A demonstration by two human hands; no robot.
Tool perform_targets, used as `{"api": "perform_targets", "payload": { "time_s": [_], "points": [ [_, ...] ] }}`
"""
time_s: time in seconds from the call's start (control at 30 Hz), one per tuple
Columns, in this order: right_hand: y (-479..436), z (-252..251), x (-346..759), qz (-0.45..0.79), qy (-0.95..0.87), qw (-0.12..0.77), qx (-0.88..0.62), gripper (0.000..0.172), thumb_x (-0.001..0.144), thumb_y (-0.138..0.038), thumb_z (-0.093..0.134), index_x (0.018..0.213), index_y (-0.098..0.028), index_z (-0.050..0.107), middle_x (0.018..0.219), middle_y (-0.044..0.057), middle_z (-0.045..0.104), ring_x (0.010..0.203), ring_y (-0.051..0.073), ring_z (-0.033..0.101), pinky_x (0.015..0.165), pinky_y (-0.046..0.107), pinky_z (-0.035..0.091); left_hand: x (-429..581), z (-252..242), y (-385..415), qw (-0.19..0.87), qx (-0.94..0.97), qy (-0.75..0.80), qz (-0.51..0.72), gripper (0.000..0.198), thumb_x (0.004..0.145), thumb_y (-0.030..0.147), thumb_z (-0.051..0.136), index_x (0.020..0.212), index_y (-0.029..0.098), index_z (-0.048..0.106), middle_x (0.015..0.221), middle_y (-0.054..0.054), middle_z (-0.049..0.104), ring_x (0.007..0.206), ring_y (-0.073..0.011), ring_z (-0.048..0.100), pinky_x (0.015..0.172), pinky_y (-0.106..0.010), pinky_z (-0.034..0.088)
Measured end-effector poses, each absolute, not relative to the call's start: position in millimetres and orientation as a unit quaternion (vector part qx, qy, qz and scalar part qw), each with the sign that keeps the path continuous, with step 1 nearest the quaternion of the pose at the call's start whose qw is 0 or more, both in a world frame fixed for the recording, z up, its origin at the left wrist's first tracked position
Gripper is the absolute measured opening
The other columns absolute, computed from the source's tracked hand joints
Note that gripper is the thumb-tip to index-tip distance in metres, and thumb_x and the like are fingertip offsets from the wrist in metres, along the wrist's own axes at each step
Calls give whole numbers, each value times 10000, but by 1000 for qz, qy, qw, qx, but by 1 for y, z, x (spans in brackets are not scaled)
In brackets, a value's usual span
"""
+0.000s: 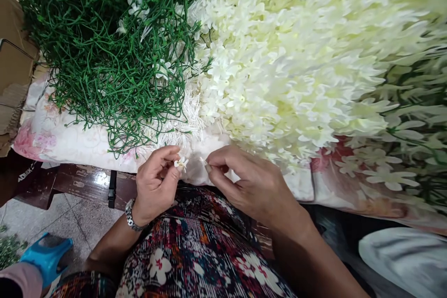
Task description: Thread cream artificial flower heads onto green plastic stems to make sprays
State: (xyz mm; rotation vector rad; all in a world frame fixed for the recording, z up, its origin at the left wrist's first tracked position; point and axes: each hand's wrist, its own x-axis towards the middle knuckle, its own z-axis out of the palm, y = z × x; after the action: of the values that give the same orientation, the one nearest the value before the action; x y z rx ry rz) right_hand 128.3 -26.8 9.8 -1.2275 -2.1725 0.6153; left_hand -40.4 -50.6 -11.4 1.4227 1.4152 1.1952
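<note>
Between the thumb and fingers of my left hand (159,179) is a small white artificial flower (180,164). My right hand (246,179) is close by on the right, thumb and forefinger pinched on a small white piece (203,161) whose kind I cannot make out. The two hands are apart, in front of my body at the table's near edge. Just beyond them lies a bunch of thin white strands (188,123). A heap of green plastic stems (115,56) spreads at the far left, and a large pile of white-yellow artificial flowers (279,56) fills the far right.
A floral cloth (87,142) covers the table. At the left edge stands a cardboard box (14,70). A blue plastic stool (45,256) is on the floor at lower left. Finished-looking flower sprays (391,172) lie at the right, above a pale rounded object (405,260).
</note>
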Motion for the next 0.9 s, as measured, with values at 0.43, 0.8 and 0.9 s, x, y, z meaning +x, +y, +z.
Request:
{"api": "perform_targets", "payload": {
  "time_s": [0.43,0.8,0.9],
  "points": [
    [-30,22,128,304,-815,290,-399,117,756,-82,458,833,-159,503,696,-11,570,597,49,506,559,161,402,-39,-9,-43,502,570,445,475,149,721,59,542,827,154,590,776,-26,561,647,-89,547,554,-206,464],
    [-33,15,126,293,-815,306,-395,157,794,-90,398,872,-125,530,706,36,549,657,74,501,600,195,436,-37,-10,-42,472,596,443,475,200,711,46,555,861,166,612,782,-28,586,665,-90,558,566,-198,476],
    [-34,15,125,272,-820,309,-397,146,797,-91,398,846,-125,531,693,35,542,648,79,492,591,203,437,-36,-10,-42,462,606,437,478,218,707,31,552,864,167,615,774,-22,589,699,-92,563,588,-196,474]
  ]
}}
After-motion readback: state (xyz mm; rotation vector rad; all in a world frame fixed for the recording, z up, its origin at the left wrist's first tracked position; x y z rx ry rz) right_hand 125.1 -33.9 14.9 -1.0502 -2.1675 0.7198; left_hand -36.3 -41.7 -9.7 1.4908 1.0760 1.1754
